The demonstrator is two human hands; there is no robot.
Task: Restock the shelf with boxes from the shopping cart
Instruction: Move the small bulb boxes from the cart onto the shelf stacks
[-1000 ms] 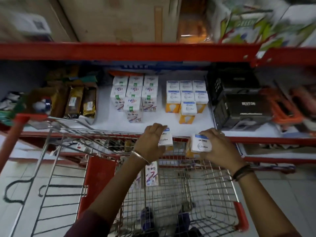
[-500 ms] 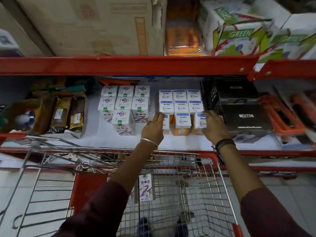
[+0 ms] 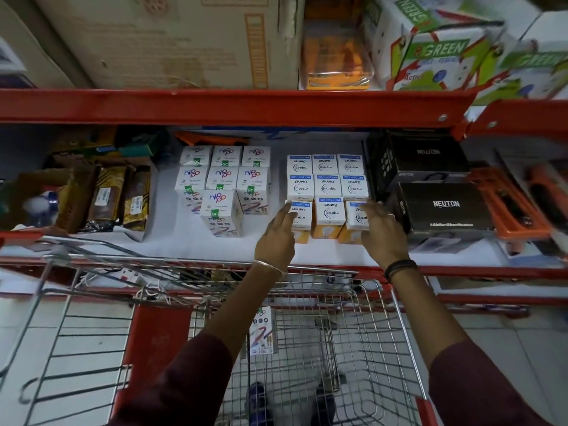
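White and orange Wipro bulb boxes (image 3: 327,179) stand in rows on the white shelf (image 3: 199,247). My left hand (image 3: 276,238) has its fingers stretched against the left side of the front-left box (image 3: 304,218). Fingers spread, my right hand (image 3: 382,233) rests on the front-right box (image 3: 356,215). Both boxes stand on the shelf beside a middle box (image 3: 329,213). To the left is a group of Nippo boxes (image 3: 221,179). Below my arms is the wire shopping cart (image 3: 322,292), with one Nippo box (image 3: 262,332) upright inside it.
Black Neuton boxes (image 3: 445,207) stand close to the right of the Wipro rows, with orange items (image 3: 504,204) beyond. Brown packets (image 3: 104,198) line the shelf's left. A red beam (image 3: 233,106) carries cartons overhead. A second cart (image 3: 61,302) is at left.
Both hands lifted a Wipro box each from over the cart to the shelf and set them in the front row either side of the middle box. The fingers have now spread.
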